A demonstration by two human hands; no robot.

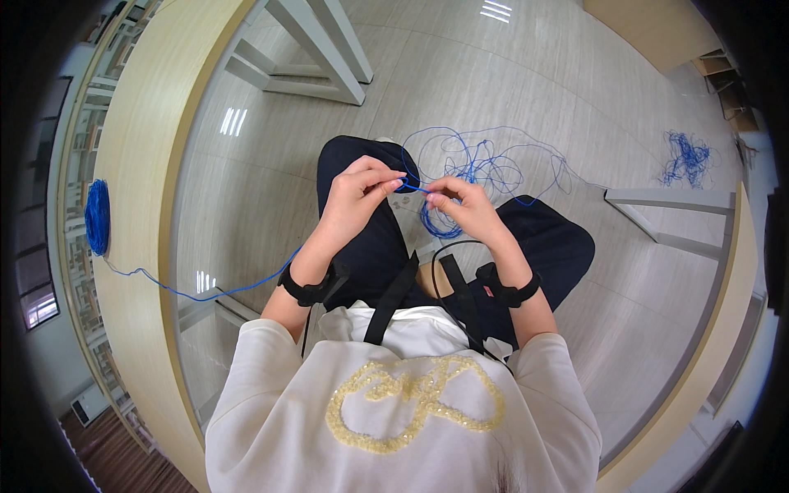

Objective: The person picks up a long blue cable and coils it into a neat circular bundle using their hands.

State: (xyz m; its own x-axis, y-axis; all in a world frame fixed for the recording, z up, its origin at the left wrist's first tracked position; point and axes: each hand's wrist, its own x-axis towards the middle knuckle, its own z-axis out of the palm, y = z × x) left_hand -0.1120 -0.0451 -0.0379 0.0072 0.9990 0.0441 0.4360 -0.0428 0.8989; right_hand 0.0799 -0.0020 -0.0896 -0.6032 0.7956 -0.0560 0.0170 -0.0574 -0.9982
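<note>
Hands met above your lap; your left hand [355, 197] and right hand [467, 207] faced each other with fingertips almost touching; between them ran a short taut piece of blue yarn [413, 188]. Your left grip was pinched together on the yarn, thumb against forefinger; your right grip was likewise closed on the yarn's other end, fingers curled under. The yarn sat just over your dark trousers [370, 238], at knee level; from the right hand a small bunch of loops [440, 223] hung down between your knees; beyond it a loose tangle [485, 160] of the same yarn lay spread on the pale floor [575, 90], touching the far side of your knee. A second, denser heap [686, 158] lay on the floor well apart, to your right, near a grey table leg [670, 200].

A long strand [205, 292] ran from under your left wrist, across to the curved wooden table [144, 164] on your left, and up to a flat blue spool [97, 216] resting on its edge. Each wrist carried a black strap: left band [306, 292], right band [514, 292]; black harness straps [393, 300] crossed your cream top [394, 394], which bore a beaded bow.
</note>
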